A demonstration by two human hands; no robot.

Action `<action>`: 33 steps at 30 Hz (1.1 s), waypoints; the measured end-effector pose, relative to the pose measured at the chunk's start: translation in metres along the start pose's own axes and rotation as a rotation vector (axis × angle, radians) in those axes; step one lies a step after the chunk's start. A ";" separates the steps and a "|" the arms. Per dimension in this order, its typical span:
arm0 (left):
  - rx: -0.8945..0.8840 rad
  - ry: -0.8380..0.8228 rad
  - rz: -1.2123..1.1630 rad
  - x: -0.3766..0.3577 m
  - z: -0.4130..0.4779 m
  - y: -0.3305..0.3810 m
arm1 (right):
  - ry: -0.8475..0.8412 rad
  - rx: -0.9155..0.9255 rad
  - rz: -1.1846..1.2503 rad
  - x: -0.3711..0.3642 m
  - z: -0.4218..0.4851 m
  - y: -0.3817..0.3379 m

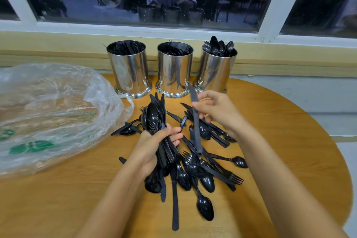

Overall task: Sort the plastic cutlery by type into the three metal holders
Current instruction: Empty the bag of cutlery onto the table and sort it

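Black glossy cutlery (202, 170) lies heaped on the round wooden tabletop (280, 121) before three polished steel holders (174, 69). The left hand (154, 145) clenches a bundle (154, 116) of spoons and knives; the right hand (218, 110) pinches one slim knife (196, 131) above the heap.

On the plastic bag (58, 91) the green print (31, 147) is illegible

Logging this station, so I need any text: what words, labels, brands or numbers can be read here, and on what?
No text here can be read.
On the plastic bag: green print, too blurred and creased to read.
On the metal holders and the black cutlery: no lettering visible.
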State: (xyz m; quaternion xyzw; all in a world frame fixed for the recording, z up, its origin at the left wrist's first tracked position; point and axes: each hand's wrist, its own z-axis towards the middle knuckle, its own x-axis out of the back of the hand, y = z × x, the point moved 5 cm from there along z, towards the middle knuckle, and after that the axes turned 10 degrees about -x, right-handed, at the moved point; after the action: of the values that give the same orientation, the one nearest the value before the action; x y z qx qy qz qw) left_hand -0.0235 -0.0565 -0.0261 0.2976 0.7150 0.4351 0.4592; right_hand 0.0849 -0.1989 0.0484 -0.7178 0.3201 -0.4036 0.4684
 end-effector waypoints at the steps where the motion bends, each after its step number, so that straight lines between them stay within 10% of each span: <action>1: 0.004 -0.039 0.010 -0.005 -0.002 0.000 | -0.044 -0.009 -0.012 -0.010 0.000 0.001; 20: 0.012 0.065 0.066 0.006 0.001 -0.005 | 0.008 -0.201 -0.661 -0.009 -0.001 0.092; 33: 0.038 0.115 0.070 0.017 0.002 -0.003 | 0.197 -0.060 0.008 0.041 0.021 0.029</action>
State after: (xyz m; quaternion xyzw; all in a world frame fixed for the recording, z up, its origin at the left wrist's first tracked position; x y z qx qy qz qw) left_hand -0.0288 -0.0433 -0.0356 0.3055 0.7376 0.4537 0.3960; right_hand 0.1201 -0.2345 0.0280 -0.6872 0.3794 -0.4604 0.4146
